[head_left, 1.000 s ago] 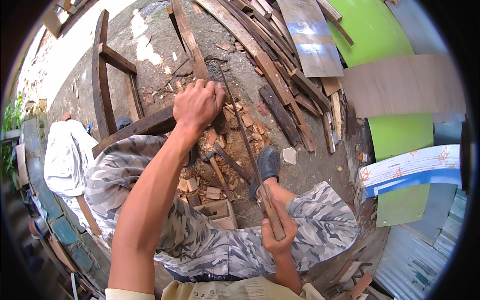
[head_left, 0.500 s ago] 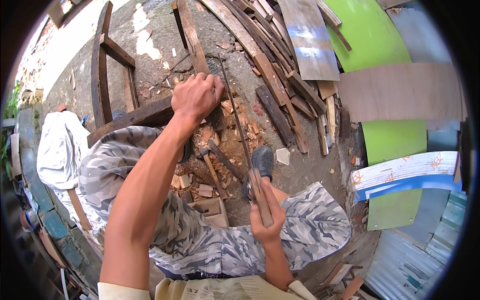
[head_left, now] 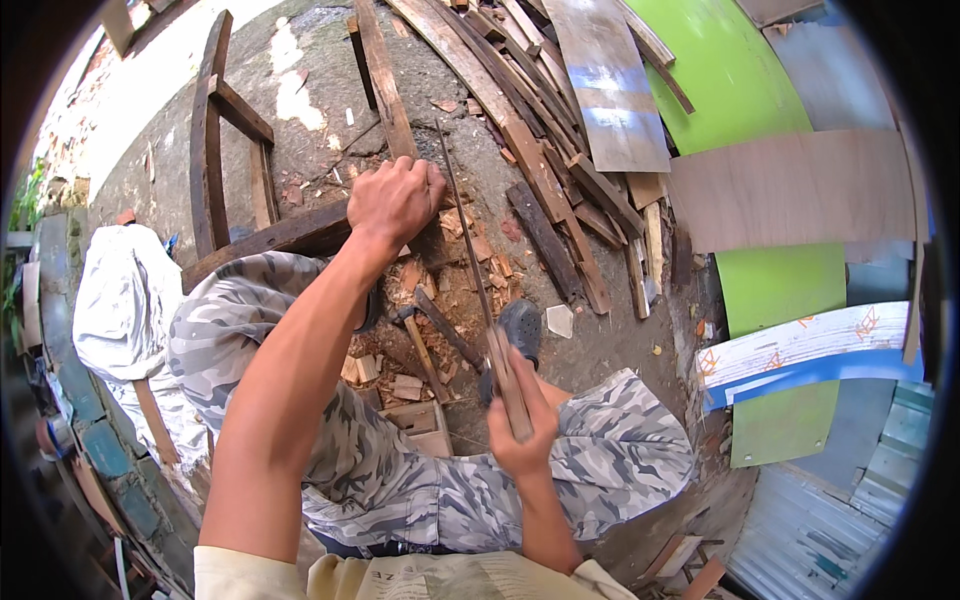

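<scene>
Gripping a long, thin blade [head_left: 470, 240] by its wooden handle [head_left: 508, 385], the right hand [head_left: 522, 425] kept its fingers curled tight around the grip, thumb pressed along the top. The blade's long axis ran up and away from those fingers, slightly leftward, its tip ending just beside the knuckles of the left hand [head_left: 395, 198]. That left hand was the farther one, arm stretched straight out, fingers closed in a fist over something hidden beneath them, near a dark beam [head_left: 290, 232]. Below the fingers lay wood chips [head_left: 478, 250] and a hammer [head_left: 418, 345] on the ground between the knees.
</scene>
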Tool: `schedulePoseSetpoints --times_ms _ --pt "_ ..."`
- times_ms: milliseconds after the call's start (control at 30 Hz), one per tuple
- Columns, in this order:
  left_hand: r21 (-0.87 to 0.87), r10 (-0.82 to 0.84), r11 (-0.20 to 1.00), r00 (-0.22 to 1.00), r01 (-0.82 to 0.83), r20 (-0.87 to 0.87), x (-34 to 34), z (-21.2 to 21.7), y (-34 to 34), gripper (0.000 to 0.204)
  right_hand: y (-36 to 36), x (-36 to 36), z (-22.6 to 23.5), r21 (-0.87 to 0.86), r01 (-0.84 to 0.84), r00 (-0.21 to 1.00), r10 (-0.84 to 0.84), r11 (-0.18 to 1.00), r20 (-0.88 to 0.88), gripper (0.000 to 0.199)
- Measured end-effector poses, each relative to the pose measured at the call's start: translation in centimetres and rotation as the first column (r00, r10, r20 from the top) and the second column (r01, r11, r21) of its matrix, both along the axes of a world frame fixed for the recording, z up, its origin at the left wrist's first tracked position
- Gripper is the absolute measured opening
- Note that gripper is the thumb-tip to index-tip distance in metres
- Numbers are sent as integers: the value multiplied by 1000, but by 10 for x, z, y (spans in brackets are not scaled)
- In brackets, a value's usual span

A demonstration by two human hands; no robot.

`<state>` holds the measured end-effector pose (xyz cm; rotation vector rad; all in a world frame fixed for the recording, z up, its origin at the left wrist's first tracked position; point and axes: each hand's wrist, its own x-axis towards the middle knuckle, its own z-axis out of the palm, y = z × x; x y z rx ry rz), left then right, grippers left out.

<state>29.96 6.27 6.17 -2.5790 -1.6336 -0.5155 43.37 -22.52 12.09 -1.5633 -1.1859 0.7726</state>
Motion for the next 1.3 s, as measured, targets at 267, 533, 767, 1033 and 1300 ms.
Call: schedulePoseSetpoints --times_ms 267,533,767,1033,1300 --pt "17 -10 1000 1000 9 23 2 -4 -3 41 115 3 -20 21 -18 1000 18 1000 2 62" --pt "40 11 999 1000 -12 20 -2 -5 -4 39 0 0 -11 -42 -15 995 11 999 -100 61" --pt "-93 -43 995 999 44 17 -1 8 -7 35 28 10 -6 -127 20 995 -32 992 -96 62" --pt "-409 -263 901 933 147 -246 -8 42 11 50 49 7 -7 -52 -3 997 -1 999 -80 64" --pt "-284 -271 935 945 214 -183 -15 25 8 50 25 11 -1 -130 -44 995 32 991 -91 64"
